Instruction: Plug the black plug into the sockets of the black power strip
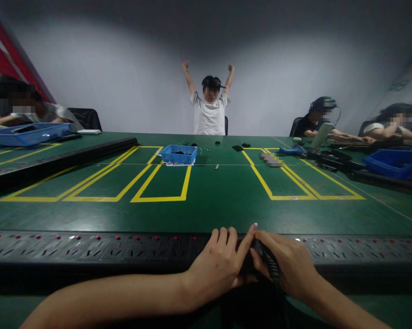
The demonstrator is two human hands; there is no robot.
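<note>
A long black power strip point(123, 249) with a row of small red lights runs across the table in front of me. My left hand point(217, 260) is bent over it, fingers curled on its far edge and thumb low on the near side, gripping it. Beside it, my right hand point(286, 260) is closed around a black plug point(259, 246) at the strip. The plug's ribbed neck and black cord point(273, 269) come down out of the fingers. My left index fingertip meets the right hand at the plug. Both hands hide the sockets there, so how far the plug sits in is unclear.
The green table point(222, 205) carries yellow tape outlines point(159, 199). A blue bin point(179, 155) and small dark parts stand farther off. Another black strip point(72, 160) lies left. At right are a blue bin point(398, 164) and a tool point(291, 151). Several people sit around; one point(210, 114) raises both arms.
</note>
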